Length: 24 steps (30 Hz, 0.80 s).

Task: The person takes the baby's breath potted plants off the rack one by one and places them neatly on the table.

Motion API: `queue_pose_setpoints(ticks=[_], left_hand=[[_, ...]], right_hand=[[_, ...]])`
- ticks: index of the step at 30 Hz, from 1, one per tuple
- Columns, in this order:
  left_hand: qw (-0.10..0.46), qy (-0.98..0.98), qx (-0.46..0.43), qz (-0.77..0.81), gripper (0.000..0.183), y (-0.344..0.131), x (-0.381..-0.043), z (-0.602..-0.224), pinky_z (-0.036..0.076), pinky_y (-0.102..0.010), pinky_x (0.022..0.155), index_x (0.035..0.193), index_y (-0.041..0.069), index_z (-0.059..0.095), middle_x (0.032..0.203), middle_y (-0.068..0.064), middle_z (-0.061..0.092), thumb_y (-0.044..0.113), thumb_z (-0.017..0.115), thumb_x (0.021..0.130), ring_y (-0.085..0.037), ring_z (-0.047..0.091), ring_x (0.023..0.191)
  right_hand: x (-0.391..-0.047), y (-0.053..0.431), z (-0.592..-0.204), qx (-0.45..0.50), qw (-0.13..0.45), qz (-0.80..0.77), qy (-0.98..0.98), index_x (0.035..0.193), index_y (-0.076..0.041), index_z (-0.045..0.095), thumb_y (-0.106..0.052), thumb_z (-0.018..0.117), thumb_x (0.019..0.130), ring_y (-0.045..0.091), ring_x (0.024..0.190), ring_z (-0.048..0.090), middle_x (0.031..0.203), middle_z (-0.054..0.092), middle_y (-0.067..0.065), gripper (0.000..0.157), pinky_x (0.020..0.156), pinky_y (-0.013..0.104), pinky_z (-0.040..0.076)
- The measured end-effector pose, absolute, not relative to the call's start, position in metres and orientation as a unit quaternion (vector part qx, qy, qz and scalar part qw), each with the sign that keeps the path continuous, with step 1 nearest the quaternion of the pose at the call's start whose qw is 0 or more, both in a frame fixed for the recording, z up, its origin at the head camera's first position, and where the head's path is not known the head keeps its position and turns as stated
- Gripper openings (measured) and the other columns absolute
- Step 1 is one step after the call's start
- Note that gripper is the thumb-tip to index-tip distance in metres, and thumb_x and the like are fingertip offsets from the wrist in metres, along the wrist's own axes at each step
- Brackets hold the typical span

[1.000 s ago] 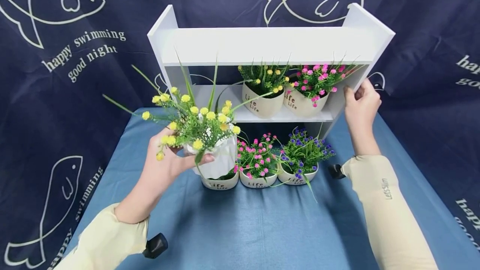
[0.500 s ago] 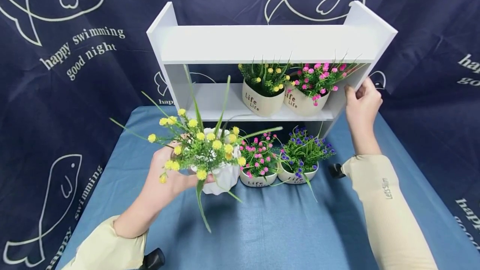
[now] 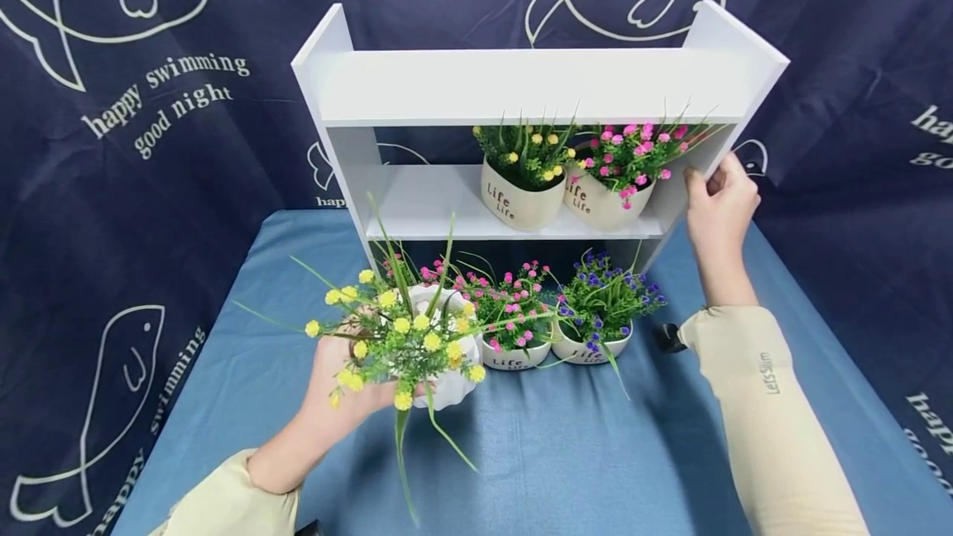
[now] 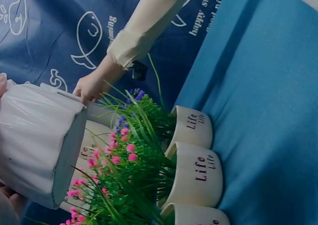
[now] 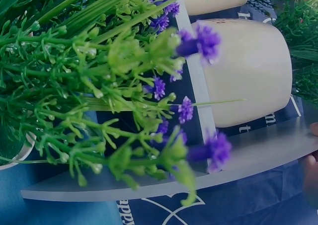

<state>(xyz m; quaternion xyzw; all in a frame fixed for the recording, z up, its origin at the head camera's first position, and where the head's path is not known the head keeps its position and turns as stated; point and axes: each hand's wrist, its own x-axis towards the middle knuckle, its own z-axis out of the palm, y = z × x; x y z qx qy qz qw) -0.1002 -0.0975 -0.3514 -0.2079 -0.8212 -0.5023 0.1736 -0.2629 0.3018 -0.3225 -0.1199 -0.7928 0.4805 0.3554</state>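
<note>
Lower and nearer the person than half a second ago: white pot [image 3: 456,383], yellow flowers [image 3: 402,339] and all. Pink flowers [image 3: 392,268] behind it have come into sight.

Far left, left hand [image 3: 338,383] grips the white pot by its sides, thumb nearest the person; probably a hold low enough to spare the spreading stems. Pot hangs before the shelf's lower left, apparently off the cloth [image 3: 536,453], hiding the row's left end. Left wrist view catches a third pot [image 4: 198,216] there, cut by the frame.

Rightward along the front: pink pot [image 3: 515,356], then blue pot [image 3: 593,351], close together on the cloth, lettering outward, perhaps for display.

Above, on the shelf [image 3: 521,89], middle board: yellow pot [image 3: 521,201] and pink-flowered pot [image 3: 610,203], side by side toward the right end, possibly packed close to save room.

Far right, right hand [image 3: 720,205] pinches the edge of the shelf's side panel, in the same place as in the earlier frame; likely steadying it.
</note>
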Motion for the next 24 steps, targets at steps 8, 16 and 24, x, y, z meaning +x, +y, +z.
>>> queue_pose_setpoints(ticks=[8, 16, 24], left_hand=[[0.178, -0.813, -0.213, -0.513, 0.054, -0.099, -0.095, -0.363, 0.054, -0.013, 0.076, 0.098, -0.003, 0.070, 0.088, -0.014, 0.073, -0.004, 0.089, 0.047, 0.007, 0.064, 0.085], [0.181, -0.803, -0.212, -0.526, 0.051, -0.103, -0.086, -0.378, 0.054, -0.013, 0.074, 0.095, -0.002, 0.070, 0.084, -0.015, 0.073, -0.003, 0.088, 0.047, 0.006, 0.064, 0.082], [0.149, -0.774, -0.211, -0.578, 0.047, -0.104, -0.083, -0.400, 0.056, -0.020, 0.077, 0.099, -0.003, 0.070, 0.091, -0.002, 0.075, -0.003, 0.084, 0.055, 0.002, 0.066, 0.087]], right_hand=[[-0.263, 0.301, -0.322, -0.122, 0.355, 0.482, -0.792, 0.118, -0.013, 0.069, -0.009, 0.060, 0.089, -0.016, 0.081, 0.061, 0.113, 0.071, 0.013, 0.031, 0.074, 0.008, 0.050], [-0.264, 0.298, -0.323, -0.119, 0.356, 0.493, -0.785, 0.115, -0.014, 0.070, -0.009, 0.061, 0.088, -0.016, 0.076, 0.060, 0.107, 0.074, 0.007, 0.029, 0.072, 0.007, 0.049], [-0.263, 0.297, -0.320, -0.128, 0.357, 0.486, -0.787, 0.115, -0.015, 0.070, -0.008, 0.060, 0.088, -0.015, 0.080, 0.061, 0.112, 0.071, 0.013, 0.030, 0.074, 0.008, 0.050]])
